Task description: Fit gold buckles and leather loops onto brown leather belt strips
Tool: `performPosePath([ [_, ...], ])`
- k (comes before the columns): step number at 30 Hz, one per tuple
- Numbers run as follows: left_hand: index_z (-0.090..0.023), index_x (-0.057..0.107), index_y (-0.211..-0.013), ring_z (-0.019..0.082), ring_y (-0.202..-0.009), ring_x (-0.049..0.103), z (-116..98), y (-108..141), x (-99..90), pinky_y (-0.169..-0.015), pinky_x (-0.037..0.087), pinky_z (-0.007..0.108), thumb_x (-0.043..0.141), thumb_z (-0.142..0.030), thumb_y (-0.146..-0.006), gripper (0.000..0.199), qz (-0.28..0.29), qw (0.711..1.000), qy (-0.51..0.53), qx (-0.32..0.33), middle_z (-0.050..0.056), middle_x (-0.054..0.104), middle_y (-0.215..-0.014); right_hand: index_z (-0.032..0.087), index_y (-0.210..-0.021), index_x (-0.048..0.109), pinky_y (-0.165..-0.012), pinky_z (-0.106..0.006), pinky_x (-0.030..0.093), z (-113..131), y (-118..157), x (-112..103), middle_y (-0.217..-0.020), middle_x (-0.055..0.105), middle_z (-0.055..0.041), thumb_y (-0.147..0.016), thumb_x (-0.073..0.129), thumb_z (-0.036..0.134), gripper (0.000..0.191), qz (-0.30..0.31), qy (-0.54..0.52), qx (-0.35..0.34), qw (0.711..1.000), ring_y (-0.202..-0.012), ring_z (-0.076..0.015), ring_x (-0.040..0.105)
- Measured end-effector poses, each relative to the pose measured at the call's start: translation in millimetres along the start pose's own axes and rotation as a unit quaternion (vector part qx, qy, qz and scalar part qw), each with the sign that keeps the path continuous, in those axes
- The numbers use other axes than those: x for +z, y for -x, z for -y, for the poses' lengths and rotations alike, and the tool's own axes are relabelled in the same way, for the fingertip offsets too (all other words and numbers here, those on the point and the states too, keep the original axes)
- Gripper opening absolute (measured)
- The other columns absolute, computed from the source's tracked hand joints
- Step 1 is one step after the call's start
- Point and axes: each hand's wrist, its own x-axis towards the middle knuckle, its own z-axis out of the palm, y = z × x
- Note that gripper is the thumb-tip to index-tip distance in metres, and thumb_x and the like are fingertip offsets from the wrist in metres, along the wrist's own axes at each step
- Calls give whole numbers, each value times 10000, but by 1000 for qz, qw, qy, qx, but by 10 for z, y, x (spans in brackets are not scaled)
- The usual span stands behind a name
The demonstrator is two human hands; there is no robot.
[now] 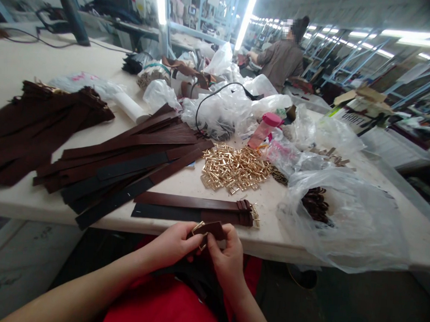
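My left hand (181, 240) pinches a gold buckle (198, 228) just off the table's front edge. Between my fingers, a dark brown leather strap (211, 228) passes at the buckle, and my right hand (229, 251) grips its end. How far the strap is threaded through the buckle I cannot tell. On the table edge beyond my hands lie belt straps (194, 201) with loops and gold buckles (255, 215) at their right ends. A heap of loose gold buckles (232, 168) sits behind them.
Brown and black strips (138, 156) fan out at left, beside a bigger strap bundle (38, 126). A plastic bag (360, 218) with brown loops (315, 204) lies at right. Behind the buckles are a pink-lidded bottle (265, 130) and crumpled clear bags (221, 108). A person (283, 56) works farther back.
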Motion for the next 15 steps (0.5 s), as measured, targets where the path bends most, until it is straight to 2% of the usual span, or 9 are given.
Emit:
performPosePath([
  [2,-149,523,-769,93,-522,479,-10,14,15,-466,406,181,417,-326,-823,214,-3,1000,-22,10,-22,522,-644,192,-752,515,-576,-238,414,-1,-25,-15,-671,559,21,-765,571,272,99,5,-1,7,1000,-613,-127,521],
  [4,-155,519,-772,92,-538,483,-46,36,8,-480,402,179,428,-314,-823,190,4,999,-31,17,-26,521,-660,194,-750,490,-559,-230,404,3,-65,-33,-645,544,38,-744,589,283,133,23,-57,55,997,-585,-117,504],
  [7,-160,524,-816,93,-574,506,-122,71,-40,-513,407,184,469,-309,-809,158,42,999,-23,16,-24,542,-728,196,-786,458,-575,-227,412,8,-119,-62,-674,558,45,-728,619,314,209,78,-184,140,970,-599,-112,514],
  [10,-156,538,-825,90,-549,509,-164,60,-94,-500,396,187,493,-325,-795,178,62,998,-9,-8,-20,562,-727,197,-826,446,-603,-237,425,20,-134,-80,-724,580,34,-733,630,326,243,109,-251,174,946,-634,-117,532],
  [12,-152,541,-800,86,-510,490,-151,9,-115,-475,380,185,522,-348,-772,199,54,998,3,-25,-29,556,-671,196,-823,455,-597,-237,421,38,-128,-88,-711,570,34,-752,614,323,215,96,-223,145,959,-624,-116,525],
  [15,-149,525,-740,87,-466,462,-79,-119,-132,-441,357,186,528,-414,-754,265,30,999,5,-42,-39,528,-591,191,-805,496,-613,-243,410,68,-123,-99,-716,563,17,-790,569,292,125,68,-81,39,994,-651,-128,523],
])
